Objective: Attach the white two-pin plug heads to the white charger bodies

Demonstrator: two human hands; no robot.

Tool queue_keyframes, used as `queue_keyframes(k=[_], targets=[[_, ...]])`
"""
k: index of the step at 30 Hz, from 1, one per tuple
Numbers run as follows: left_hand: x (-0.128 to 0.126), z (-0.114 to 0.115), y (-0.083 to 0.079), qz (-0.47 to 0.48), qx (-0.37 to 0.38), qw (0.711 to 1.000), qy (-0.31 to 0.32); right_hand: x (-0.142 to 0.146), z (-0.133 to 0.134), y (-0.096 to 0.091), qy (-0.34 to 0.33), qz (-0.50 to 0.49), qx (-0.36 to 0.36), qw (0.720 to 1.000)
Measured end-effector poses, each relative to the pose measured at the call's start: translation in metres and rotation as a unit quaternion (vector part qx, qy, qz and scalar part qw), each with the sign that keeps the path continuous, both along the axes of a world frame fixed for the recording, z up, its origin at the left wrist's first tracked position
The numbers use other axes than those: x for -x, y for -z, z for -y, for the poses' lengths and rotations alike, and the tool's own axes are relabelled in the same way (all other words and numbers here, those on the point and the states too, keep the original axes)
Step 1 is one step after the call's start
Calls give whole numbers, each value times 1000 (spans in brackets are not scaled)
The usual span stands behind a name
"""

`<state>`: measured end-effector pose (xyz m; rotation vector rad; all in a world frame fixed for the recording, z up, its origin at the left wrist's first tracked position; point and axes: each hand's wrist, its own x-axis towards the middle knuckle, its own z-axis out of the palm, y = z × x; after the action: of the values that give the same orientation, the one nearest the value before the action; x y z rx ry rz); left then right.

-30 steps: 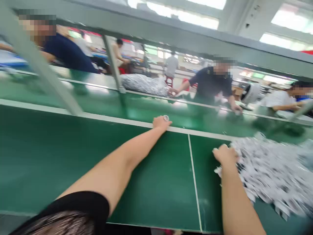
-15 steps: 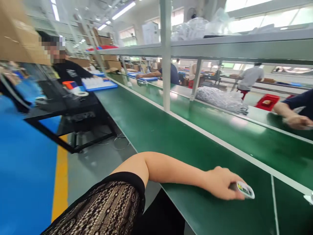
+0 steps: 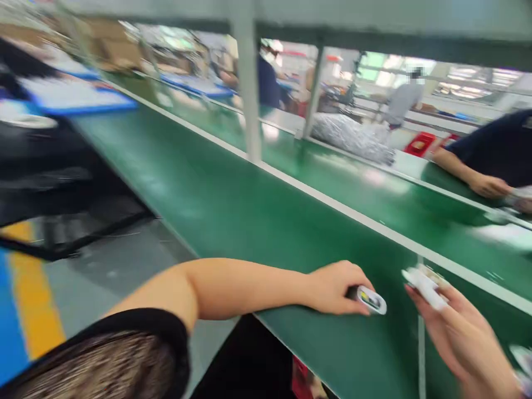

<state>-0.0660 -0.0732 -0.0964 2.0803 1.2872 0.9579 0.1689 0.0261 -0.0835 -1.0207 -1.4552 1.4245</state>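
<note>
My left hand (image 3: 338, 289) rests low over the green bench, its fingers wrapped round a small oval-ended casing (image 3: 371, 300). The casing has a white rim, and its open end faces right, showing something yellow-green and dark inside. To the right, my right hand (image 3: 465, 327) pinches a small white plastic part (image 3: 426, 285) between thumb and fingers. A beige bit shows behind that part; blur hides its details. The two held pieces are apart, with a short gap between them.
The green bench top (image 3: 233, 210) runs away to the far left. A metal post (image 3: 247, 83) and pale divider strip separate it from the opposite side, where a co-worker's hand (image 3: 490, 185) works. A plastic-wrapped bundle (image 3: 353, 133) lies there. Blue-edged trays (image 3: 83, 105) stand far left.
My right hand has come into view with the white plastic part. My view has tilted down and turned right; my left hand still holds the casing and appears further left.
</note>
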Motion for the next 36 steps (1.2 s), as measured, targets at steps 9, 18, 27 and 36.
queue_keyframes(k=[9,18,27,36], targets=[[18,0,29,78,37,994,-63,31,30,-19,-26,68,-34,997],[12,-1,27,89,20,994,-55,36,54,-16,-58,204,-342,915],[9,-2,30,109,14,992,-57,40,58,-17,-54,285,-397,871],[9,-3,17,97,58,992,-57,45,57,-25,-53,318,-401,857]])
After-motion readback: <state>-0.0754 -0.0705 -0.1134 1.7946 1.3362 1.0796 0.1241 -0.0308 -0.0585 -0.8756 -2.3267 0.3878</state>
